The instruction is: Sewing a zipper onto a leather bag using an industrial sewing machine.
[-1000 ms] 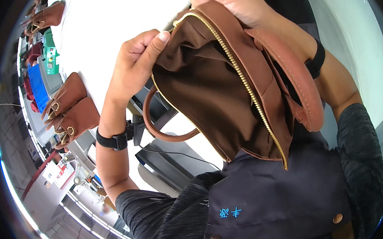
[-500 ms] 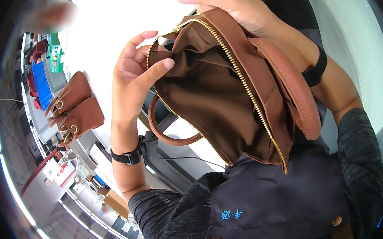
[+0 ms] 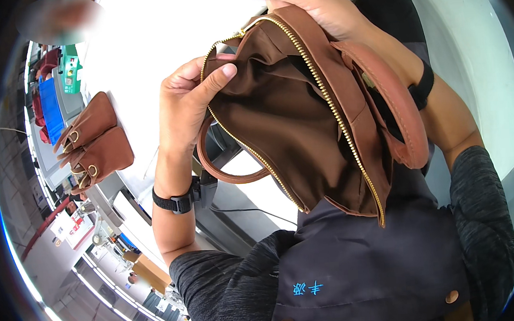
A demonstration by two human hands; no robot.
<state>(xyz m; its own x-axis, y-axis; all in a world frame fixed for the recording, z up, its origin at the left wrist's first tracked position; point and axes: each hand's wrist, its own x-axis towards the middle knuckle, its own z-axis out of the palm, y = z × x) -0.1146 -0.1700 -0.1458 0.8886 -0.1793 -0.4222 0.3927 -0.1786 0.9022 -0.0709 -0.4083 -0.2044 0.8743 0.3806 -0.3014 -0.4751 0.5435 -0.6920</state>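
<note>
A brown handbag [image 3: 278,124] hangs before my chest, its mouth wide apart and its dark brown lining showing. A gold-toothed zipper [image 3: 323,91] runs round both sides of the mouth. My left hand [image 3: 191,97] pinches the bag's left rim near the far end, thumb inside against the lining and fingers outside. At the far end my right hand [image 3: 318,6] holds the bag from outside, its thumb stretched past the edge; its other fingers are partly hidden. One rounded handle [image 3: 403,104] stands by my right forearm, and the other handle [image 3: 234,178] hangs below my left hand.
Two brown bags [image 3: 100,143] stand side by side on the white table [image 3: 143,26] at left. Beyond them are a blue bin [image 3: 52,111] and a green box-shaped device [image 3: 71,69]. A black cable [image 3: 254,210] runs below the bag.
The handbag has shifted slightly away from me. My left fingers, spread before, have closed in behind the rim. The right handle has lifted, showing a gap beneath it.
</note>
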